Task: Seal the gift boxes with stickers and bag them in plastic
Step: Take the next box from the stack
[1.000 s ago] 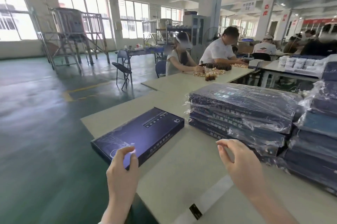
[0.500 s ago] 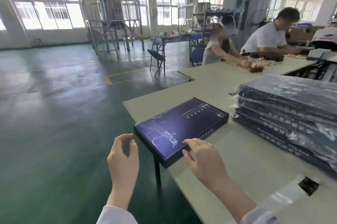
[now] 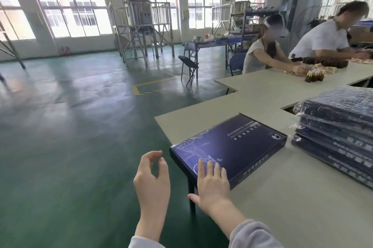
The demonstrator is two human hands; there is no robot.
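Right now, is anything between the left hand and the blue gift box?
Nothing visible. The left hand hovers just left of the gift box, only air between; the right hand rests flat on its near corner.

A dark blue gift box (image 3: 232,146) lies flat at the left edge of the grey table (image 3: 282,207). The right hand (image 3: 213,185) rests on the box's near corner with straight fingers, while the left hand (image 3: 151,181) hangs just beside that corner, off the table and over the green floor, fingers loosely curled and holding nothing. Toward the right edge sits a stack of plastic-bagged boxes (image 3: 339,126), and at the far table two seated people handle small brown bottles (image 3: 313,77).
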